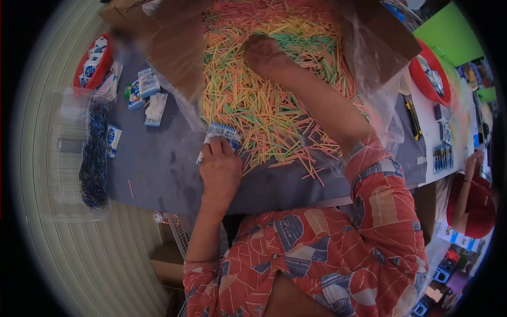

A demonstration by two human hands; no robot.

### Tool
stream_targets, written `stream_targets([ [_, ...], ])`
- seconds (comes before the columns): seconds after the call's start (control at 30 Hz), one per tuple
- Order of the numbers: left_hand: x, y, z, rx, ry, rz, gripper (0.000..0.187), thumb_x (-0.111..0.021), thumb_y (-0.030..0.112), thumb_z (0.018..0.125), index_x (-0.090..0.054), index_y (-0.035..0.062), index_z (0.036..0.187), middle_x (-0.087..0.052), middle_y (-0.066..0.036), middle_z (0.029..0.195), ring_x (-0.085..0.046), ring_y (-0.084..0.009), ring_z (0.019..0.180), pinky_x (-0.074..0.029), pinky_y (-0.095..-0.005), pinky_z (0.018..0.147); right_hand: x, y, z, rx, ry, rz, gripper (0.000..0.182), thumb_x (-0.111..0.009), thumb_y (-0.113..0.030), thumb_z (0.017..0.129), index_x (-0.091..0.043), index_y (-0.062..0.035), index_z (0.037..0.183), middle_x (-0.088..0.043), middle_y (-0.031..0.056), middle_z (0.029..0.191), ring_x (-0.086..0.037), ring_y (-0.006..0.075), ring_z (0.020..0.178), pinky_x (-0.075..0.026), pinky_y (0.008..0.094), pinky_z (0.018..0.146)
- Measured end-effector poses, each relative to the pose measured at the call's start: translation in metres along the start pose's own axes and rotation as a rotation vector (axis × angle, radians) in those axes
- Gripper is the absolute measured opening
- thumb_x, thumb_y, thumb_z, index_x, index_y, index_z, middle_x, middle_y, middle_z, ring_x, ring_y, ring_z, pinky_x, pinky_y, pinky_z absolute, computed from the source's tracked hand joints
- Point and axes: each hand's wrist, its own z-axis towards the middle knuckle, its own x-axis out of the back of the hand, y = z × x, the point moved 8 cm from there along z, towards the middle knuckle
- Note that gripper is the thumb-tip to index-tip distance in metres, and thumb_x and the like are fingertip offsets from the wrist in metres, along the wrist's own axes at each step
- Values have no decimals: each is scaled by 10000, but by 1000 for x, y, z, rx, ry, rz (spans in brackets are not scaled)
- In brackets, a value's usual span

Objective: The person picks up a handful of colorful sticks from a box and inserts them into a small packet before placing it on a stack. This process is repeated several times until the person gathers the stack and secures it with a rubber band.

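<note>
A wide heap of thin pastel sticks [248,105] in yellow, green, pink and orange spreads in front of me. My left hand [221,168] rests at its near left edge, fingers bent over a small blue-and-white packet [223,130], which they grip. My right hand [262,53] reaches into the far part of the heap, its fingers curled down among the sticks. Whatever lies inside that curl is hidden. A few sticks [315,174] stray toward the near edge of the heap.
Cardboard flaps [179,58] and clear plastic film flank the heap. Several packets [149,82] lie left, near a red basket [94,66] and a clear tub [68,153] of dark wrapped pieces. At right are a yellow-black cutter [413,116], another red basket [430,74] and a person in red [472,206].
</note>
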Motion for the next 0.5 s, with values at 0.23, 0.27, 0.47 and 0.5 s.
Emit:
stream_targets([
  [0.23,-12,5,-11,-27,18,94,329,-614,70,763,-635,-89,1050,-579,-146,991,-593,-297,857,-552,-365,682,-14,50,-25,-769,470,1174,222,-497,-142,897,-432,-176,688,-380,17,605,-379,173,544,-331,380,454],
  [0.27,-15,2,-12,-26,23,92,329,-614,70,763,-635,-89,1050,-579,-146,991,-593,-297,857,-552,-365,682,-25,49,-29,-906,564,1390,207,-502,-144,900,-452,-171,701,-396,18,609,-392,172,547,-335,387,449],
  [0.47,20,-23,-17,58,260,-365,149,-681,90,821,-703,5,942,-651,-92,941,-617,-314,831,-521,-406,684,-48,27,-13,-787,373,1807,234,-507,-196,945,-482,-121,725,-435,51,607,-428,213,530,-342,393,457],
  [0.5,20,-31,-15,111,232,-458,132,-692,103,832,-710,11,924,-658,-87,944,-617,-323,836,-517,-415,700,-47,21,-10,-656,248,1785,257,-504,-211,958,-479,-108,724,-437,61,603,-432,227,522,-341,391,463],
])
